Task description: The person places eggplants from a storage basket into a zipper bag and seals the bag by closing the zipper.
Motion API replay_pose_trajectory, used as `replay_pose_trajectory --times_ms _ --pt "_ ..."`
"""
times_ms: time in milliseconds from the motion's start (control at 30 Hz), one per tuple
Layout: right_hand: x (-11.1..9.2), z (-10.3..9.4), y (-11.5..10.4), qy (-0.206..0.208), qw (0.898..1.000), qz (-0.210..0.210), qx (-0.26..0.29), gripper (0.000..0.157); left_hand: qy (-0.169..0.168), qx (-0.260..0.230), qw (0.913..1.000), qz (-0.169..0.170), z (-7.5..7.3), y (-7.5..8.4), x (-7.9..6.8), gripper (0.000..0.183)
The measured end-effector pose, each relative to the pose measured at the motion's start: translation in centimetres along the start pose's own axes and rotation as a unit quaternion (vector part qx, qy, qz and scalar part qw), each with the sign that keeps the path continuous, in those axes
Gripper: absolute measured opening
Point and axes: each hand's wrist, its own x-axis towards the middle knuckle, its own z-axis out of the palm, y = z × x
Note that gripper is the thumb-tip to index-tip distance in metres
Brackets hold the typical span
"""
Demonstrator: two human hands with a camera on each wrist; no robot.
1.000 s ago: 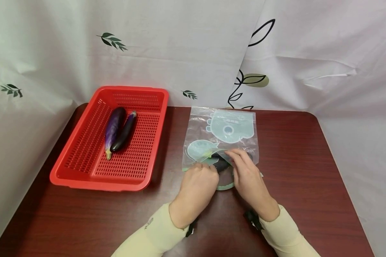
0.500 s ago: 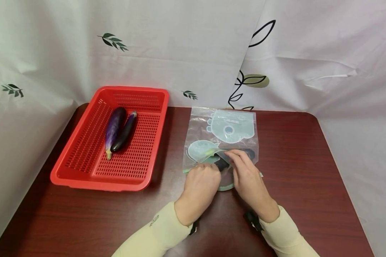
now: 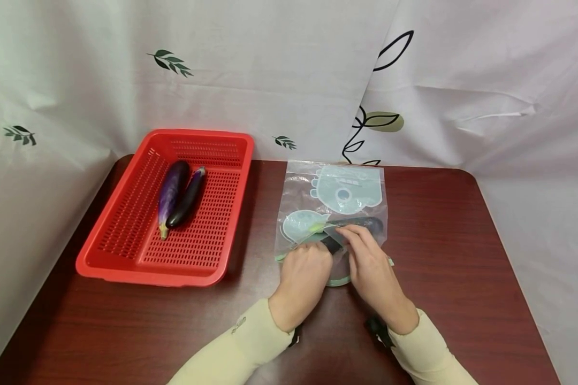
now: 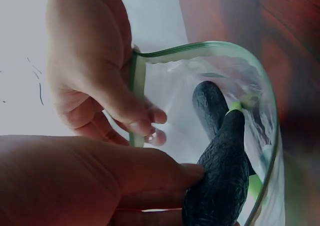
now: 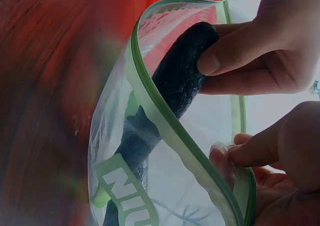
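A clear zip bag [image 3: 349, 190] with pale blue cartoon prints lies on the table, its green-edged mouth held wide. My left hand [image 3: 306, 275] pinches a dark, bumpy-skinned cucumber [image 4: 217, 176] by one end, thumb on top; its far end reaches inside the bag in the right wrist view. Another dark cucumber [image 3: 366, 223] with a light green tip lies within the bag, crossing the held one. With thumb and fingers, my right hand [image 3: 373, 264] grips the bag's rim [image 5: 245, 186] and lifts the upper layer. In the head view the left fingers are mostly hidden.
Left of the bag stands a red plastic basket [image 3: 164, 279], holding a purple eggplant [image 3: 172, 187] and a darker, slimmer eggplant [image 3: 189, 200]. Both rest on the brown wooden table [image 3: 443, 256], with a white leaf-patterned cloth [image 3: 250, 69] hanging behind.
My left hand has shifted slightly right and toward the bag's mouth with the cucumber, which goes deeper in. The cucumber inside has slid to the right. My right hand stays at the rim.
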Motion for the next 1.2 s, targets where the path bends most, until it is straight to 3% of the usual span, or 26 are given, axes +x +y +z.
replay_pose_trajectory --times_ms 1200 --pt "0.0 -0.1 -0.4 0.004 1.0 -0.011 0.007 0.041 0.006 -0.001 0.9994 -0.033 2.6 0.8 1.4 0.014"
